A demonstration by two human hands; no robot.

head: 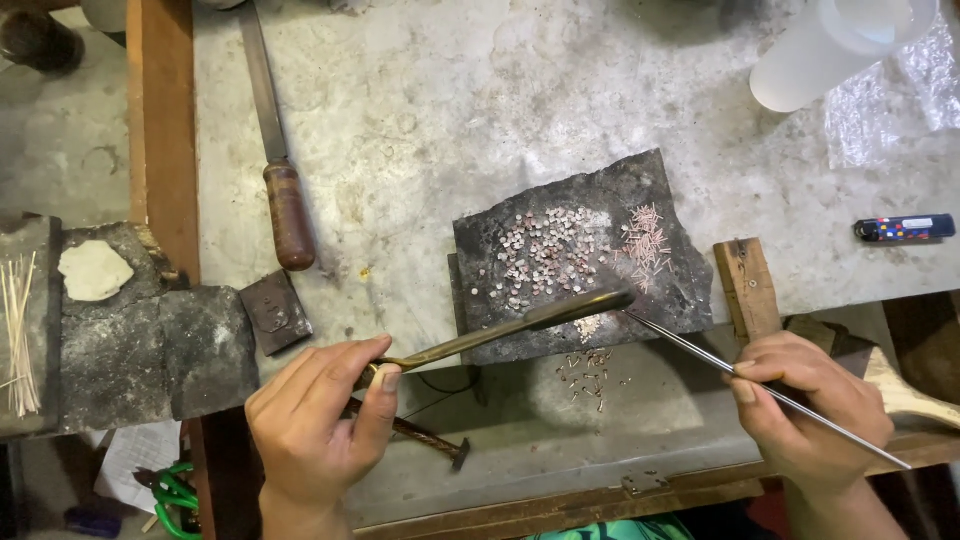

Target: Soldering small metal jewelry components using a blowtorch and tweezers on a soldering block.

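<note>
Two tools are gripped over the charred block (600, 200): a brass blowpipe (500, 332) clenched in the left hand (315, 420), a thin steel rod (700, 360) pinched in the right hand (805, 410), whereby the tiny metal pieces (540, 255) could be scattered by a slip.

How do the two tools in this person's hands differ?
The brass tool in the left hand is thick, dark and golden, widening to a flattened tip; the steel rod in the right hand is thin, straight and silvery. The rod sticks out past the hand; the brass tool's near end sits in the fingers. Both tips meet at the dark block's front edge.
</note>
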